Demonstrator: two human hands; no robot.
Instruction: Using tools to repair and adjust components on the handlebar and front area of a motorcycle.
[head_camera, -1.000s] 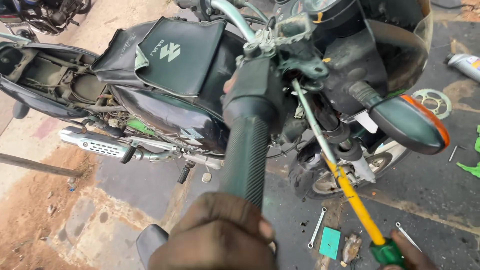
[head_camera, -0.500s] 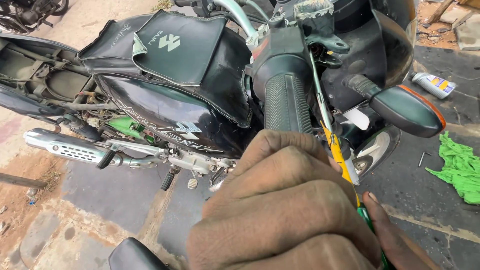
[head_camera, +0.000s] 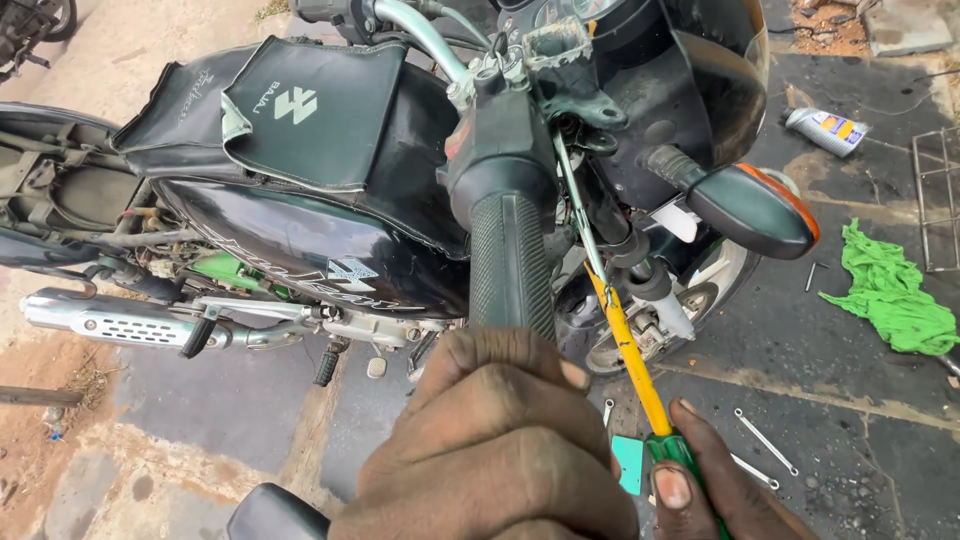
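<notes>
View down over a black motorcycle (head_camera: 330, 240) parked on dark paving. The left hand (head_camera: 495, 450) is closed around the near end of the ribbed black handlebar grip (head_camera: 510, 265), which points toward the camera. The right hand (head_camera: 715, 485) pinches the green handle of a long screwdriver (head_camera: 625, 345); its yellow shaft and steel blade run up beside the grip to the lever bracket (head_camera: 560, 60). A small bottle (head_camera: 825, 130) lies on its side at upper right, contents not visible. A green rag (head_camera: 890, 295) and loose spanners (head_camera: 765, 440) lie on the ground.
</notes>
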